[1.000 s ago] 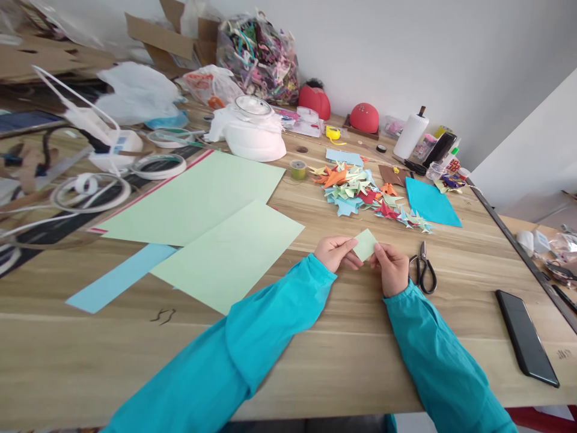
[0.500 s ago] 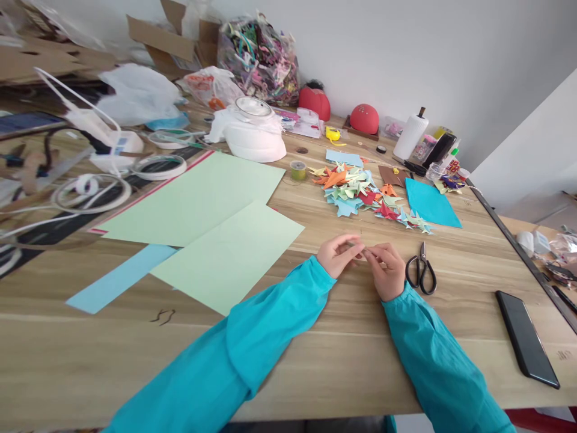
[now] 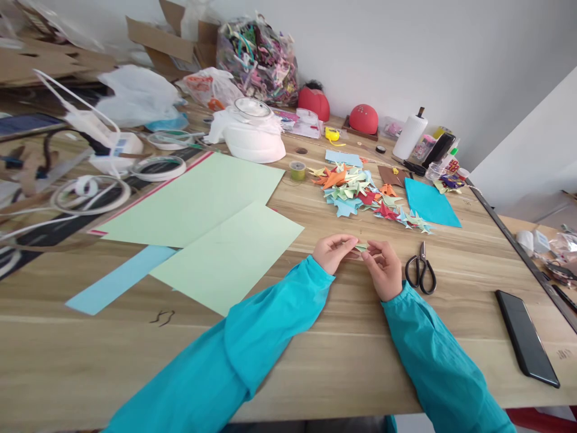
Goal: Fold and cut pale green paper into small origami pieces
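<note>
Between my two hands is a small folded piece of light green paper [image 3: 360, 247], mostly covered by fingers. My left hand [image 3: 334, 252] pinches its left side. At its right end, my right hand [image 3: 383, 268] has thumb and fingertips closed on it. Black-handled scissors [image 3: 421, 269] lie just right of my right hand, points away from me. Beyond the hands is a pile of folded paper cranes [image 3: 356, 192] in green, blue, orange and red. Large light green sheets [image 3: 229, 255] lie to the left, partly over a blue paper strip [image 3: 121, 279].
A black phone [image 3: 527, 338] lies at the right. A turquoise cloth square [image 3: 433, 202] and a spool [image 3: 297, 171] are near the pile. Farther back stand a white bottle [image 3: 410, 137], red pincushions [image 3: 363, 119] and a stuffed plastic bag [image 3: 256, 60]. Cables and tape rolls [image 3: 157, 167] crowd the left.
Both hands have shifted slightly left and the fingertips have come a little apart. More of the green folded paper shows between them now.
</note>
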`<state>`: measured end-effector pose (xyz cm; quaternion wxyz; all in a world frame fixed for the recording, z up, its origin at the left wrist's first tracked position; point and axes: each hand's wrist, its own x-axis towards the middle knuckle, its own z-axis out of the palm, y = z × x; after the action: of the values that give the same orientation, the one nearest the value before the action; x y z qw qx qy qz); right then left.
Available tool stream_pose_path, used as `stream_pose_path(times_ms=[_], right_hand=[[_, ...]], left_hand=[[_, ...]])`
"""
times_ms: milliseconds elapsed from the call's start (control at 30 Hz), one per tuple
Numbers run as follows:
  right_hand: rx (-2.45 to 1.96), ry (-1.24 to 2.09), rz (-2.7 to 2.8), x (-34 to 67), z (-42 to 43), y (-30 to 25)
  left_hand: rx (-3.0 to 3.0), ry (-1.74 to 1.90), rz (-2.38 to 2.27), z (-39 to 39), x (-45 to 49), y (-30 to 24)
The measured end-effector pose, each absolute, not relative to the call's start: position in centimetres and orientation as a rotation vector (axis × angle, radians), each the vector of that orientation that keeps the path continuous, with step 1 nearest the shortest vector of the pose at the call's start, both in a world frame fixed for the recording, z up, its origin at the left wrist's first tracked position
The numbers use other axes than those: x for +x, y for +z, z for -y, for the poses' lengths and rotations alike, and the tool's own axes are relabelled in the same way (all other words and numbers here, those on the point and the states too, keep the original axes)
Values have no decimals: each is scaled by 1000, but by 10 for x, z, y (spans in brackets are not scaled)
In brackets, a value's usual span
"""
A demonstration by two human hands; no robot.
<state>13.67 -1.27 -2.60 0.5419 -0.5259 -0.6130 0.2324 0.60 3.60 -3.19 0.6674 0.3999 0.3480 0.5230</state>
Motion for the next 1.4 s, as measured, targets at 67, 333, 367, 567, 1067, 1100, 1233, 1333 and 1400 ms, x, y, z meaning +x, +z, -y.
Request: stream_pose_path(times_ms=[67,333,367,567,1067,1100,1233,1333,1400], right_hand=[[-1232,640,1407,135,12,-28],[-1055,953,1261,135,11,-29],[-1054,936,1263,135,11,-29],[-1103,808,1344,136,13,-32],[-1151,651,1375,134,14,-33],[-1156,639,1379,134,14,-33],[-1172,620,1413,135,14,-32],[-1208,668,1477,135,14,-33],[-1256,734,1539,135,14,-32]], left_hand=[[884,1182,-751,-36,5,-31],[1175,1101,-663,-27,3,-30],[1183,1125,-656,-27,4,-32],[1163,1212,-626,-29,8,-40],[770,1131,-698,-36,5,-29],[748,1137,-714,-37,5,-30],[734,1191,-808,-41,4,-37],[712,1209,-795,-44,3,-39],[714,1203,-784,-45,2,-39]])
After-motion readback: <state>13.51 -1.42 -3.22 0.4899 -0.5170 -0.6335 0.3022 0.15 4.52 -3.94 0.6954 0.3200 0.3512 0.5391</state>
